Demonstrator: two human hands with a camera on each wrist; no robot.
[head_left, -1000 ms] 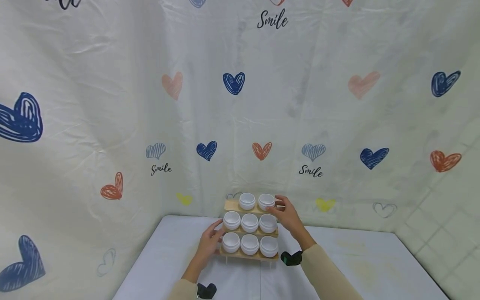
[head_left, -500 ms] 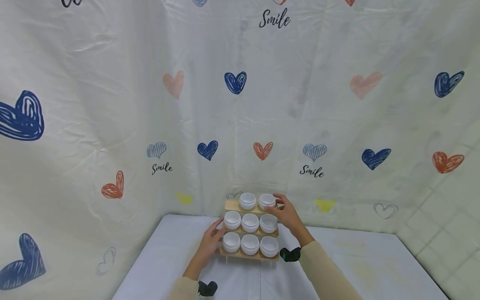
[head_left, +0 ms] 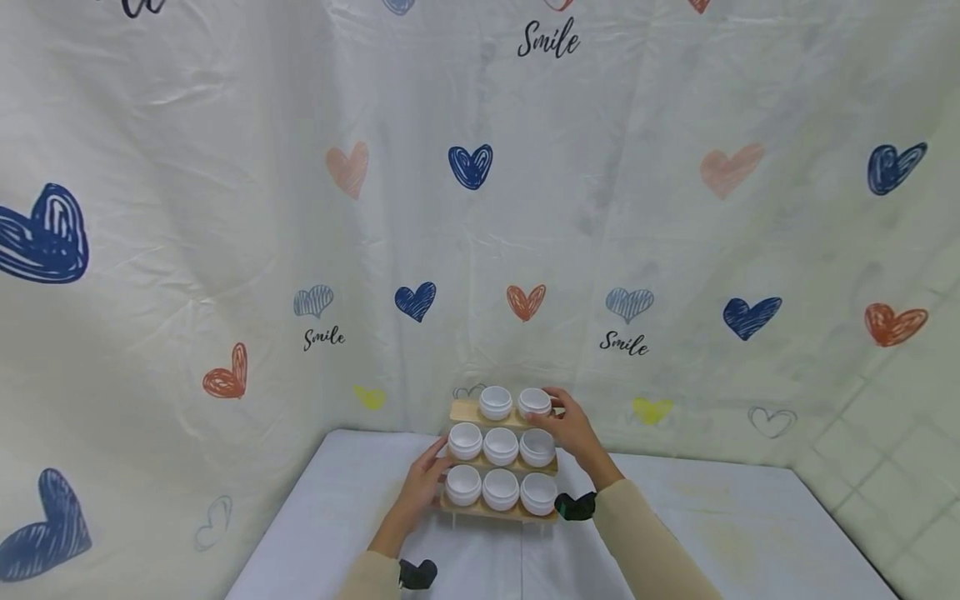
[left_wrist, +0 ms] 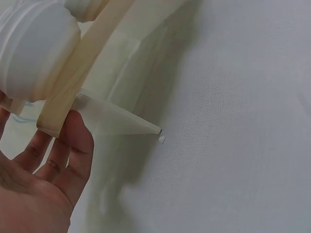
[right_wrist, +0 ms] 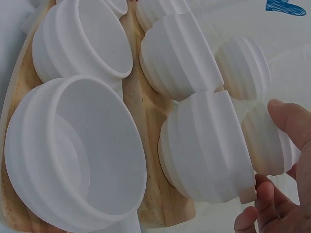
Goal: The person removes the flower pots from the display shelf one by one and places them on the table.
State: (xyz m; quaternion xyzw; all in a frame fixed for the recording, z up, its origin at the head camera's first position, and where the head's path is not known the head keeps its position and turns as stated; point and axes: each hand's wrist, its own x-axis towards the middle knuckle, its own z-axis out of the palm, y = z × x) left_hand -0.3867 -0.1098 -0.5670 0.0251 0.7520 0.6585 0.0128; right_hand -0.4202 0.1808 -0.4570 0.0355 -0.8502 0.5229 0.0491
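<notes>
A three-tier wooden stand (head_left: pixel 464 411) holds several white ribbed cups (head_left: pixel 500 447), which show no visible contents. My right hand (head_left: pixel 576 432) pinches the right-hand cup (head_left: pixel 534 403) on the top tier, thumb in front and fingers at its far side. In the right wrist view that cup (right_wrist: pixel 266 141) lies partly behind the thumb (right_wrist: pixel 290 121). On the opposite side, my left hand (head_left: pixel 417 487) grips the stand's left end. The left wrist view shows its curled fingers against the end of a wooden shelf (left_wrist: pixel 73 73), beside a clear support leg (left_wrist: pixel 116 116).
The stand is on a table with a white cloth (head_left: pixel 697 517), near its back edge. Behind hangs a pale curtain (head_left: pixel 555 233) printed with hearts and the word "Smile". A dark wristband piece (head_left: pixel 576 506) sits by the right sleeve, another (head_left: pixel 417 574) by the left.
My right wrist has shifted slightly to the left while the fingers stay at the same cup. The left hand, stand and cups show no clear movement.
</notes>
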